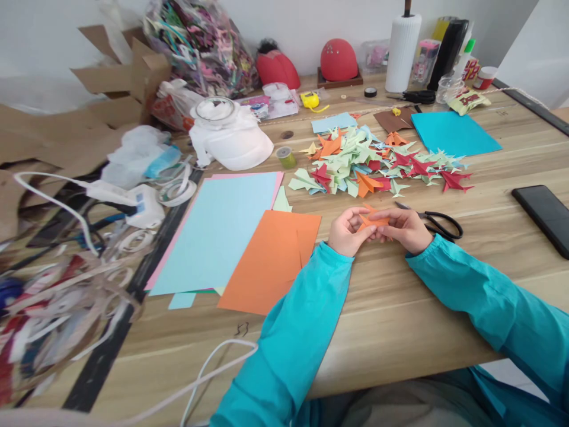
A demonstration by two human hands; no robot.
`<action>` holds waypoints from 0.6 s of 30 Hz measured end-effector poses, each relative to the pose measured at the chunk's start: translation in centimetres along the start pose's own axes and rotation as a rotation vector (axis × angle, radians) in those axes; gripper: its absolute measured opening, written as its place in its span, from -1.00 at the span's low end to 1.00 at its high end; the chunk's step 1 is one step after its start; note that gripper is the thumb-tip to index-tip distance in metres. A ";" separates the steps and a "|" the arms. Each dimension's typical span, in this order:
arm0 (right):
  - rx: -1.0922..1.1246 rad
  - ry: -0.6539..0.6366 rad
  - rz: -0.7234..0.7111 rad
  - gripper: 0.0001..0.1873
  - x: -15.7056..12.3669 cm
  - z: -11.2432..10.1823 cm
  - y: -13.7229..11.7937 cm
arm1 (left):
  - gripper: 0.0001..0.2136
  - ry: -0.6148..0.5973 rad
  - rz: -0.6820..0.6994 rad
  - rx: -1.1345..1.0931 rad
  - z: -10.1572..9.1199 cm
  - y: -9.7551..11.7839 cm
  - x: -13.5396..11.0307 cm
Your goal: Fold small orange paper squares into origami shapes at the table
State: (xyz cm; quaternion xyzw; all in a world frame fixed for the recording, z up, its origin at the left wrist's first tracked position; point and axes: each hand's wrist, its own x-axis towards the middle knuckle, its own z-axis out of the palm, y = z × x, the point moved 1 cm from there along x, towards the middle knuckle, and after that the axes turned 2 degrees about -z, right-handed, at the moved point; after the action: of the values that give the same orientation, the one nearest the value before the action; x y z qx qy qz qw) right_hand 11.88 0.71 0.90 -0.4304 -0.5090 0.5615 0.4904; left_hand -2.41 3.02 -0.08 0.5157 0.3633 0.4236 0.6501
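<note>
My left hand [345, 231] and my right hand [405, 228] meet just above the wooden table [400, 320], both pinching a small folded orange paper piece [372, 222] between their fingertips. Both arms wear teal sleeves. Black scissors [438, 223] lie just right of my right hand. A pile of folded paper shapes [377, 166] in green, red, orange and blue lies beyond the hands. An orange sheet [271, 261] lies flat to the left of my left hand.
Light blue sheets [217, 231] over pink ones lie left of the orange sheet. A blue sheet [453, 133], a black phone [544, 218], a paper towel roll [402, 52], a glue gun [133, 201] and cardboard [89, 112] surround the workspace.
</note>
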 end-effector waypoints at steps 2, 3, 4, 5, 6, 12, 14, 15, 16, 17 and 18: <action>0.006 -0.002 0.008 -0.68 0.0 0.0 0.0 | -0.60 -0.011 -0.012 -0.005 -0.1 0.0 0.0; 0.007 0.002 0.011 -0.68 0.0 -0.1 0.0 | -0.59 -0.020 -0.022 -0.013 -0.1 0.0 0.1; 0.009 0.008 0.013 -0.68 0.0 -0.1 0.0 | -0.58 -0.030 -0.033 -0.024 -0.2 -0.1 0.1; 0.011 0.015 0.015 -0.68 0.0 -0.1 0.0 | -0.57 -0.039 -0.044 -0.035 -0.2 -0.1 0.2; 0.016 0.020 0.017 -0.68 0.0 -0.1 0.0 | -0.57 -0.046 -0.053 -0.046 -0.3 -0.1 0.2; 0.052 0.013 0.015 -0.66 -0.1 0.0 -0.2 | -0.60 -0.028 -0.055 -0.080 -0.3 0.0 0.2; 0.060 0.011 0.011 -0.65 -0.1 -0.1 -0.2 | -0.61 -0.024 -0.063 -0.087 -0.3 0.0 0.2; 0.060 0.010 0.011 -0.65 -0.1 -0.1 -0.2 | -0.60 -0.025 -0.070 -0.092 -0.3 0.0 0.2; 0.058 0.012 0.011 -0.65 -0.1 -0.1 -0.2 | -0.60 -0.026 -0.077 -0.097 -0.3 0.0 0.2; 0.057 0.010 0.013 -0.64 -0.1 -0.2 -0.2 | -0.59 -0.028 -0.081 -0.102 -0.4 0.0 0.3; 0.059 0.006 0.014 -0.64 -0.1 -0.3 -0.2 | -0.59 -0.029 -0.084 -0.107 -0.4 0.0 0.3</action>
State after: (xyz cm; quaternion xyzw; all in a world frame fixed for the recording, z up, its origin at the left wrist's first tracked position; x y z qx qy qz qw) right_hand 12.16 0.61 1.03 -0.4210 -0.4879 0.5781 0.5005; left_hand -2.66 3.41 -0.19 0.4705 0.3519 0.4072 0.6992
